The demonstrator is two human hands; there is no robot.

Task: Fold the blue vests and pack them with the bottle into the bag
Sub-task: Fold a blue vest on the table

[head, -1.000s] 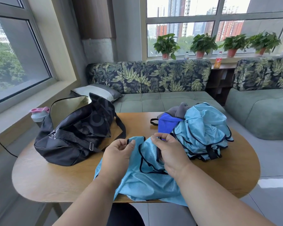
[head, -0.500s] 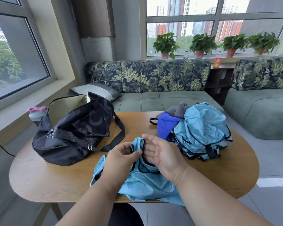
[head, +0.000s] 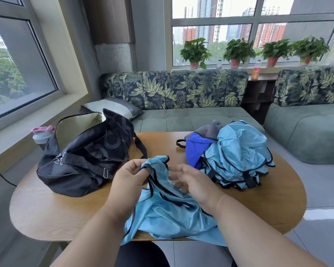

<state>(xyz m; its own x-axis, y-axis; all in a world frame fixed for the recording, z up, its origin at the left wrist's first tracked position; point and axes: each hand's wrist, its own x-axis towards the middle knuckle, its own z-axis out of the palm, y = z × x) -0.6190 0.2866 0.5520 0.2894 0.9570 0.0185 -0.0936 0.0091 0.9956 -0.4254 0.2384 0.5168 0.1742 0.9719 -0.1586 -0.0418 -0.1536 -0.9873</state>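
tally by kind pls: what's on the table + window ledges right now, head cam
Black bag: 1
Light blue vest in hand: 1
Pile of light blue vests, number in it cannot be told: 1
Dark blue cloth: 1
Grey cloth: 1
Pink-lidded bottle: 1
Potted plants, first at: 4
Orange drink bottle: 1
Total: 11

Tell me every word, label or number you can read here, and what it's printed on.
Nothing reads fully.
Black duffel bag: large tone-on-tone letters on its side, seemingly "OO", folded and partly hidden.
Orange drink bottle on the windowsill: red label, too small to read.
Clear bottle between the potted plants: label too small to read.
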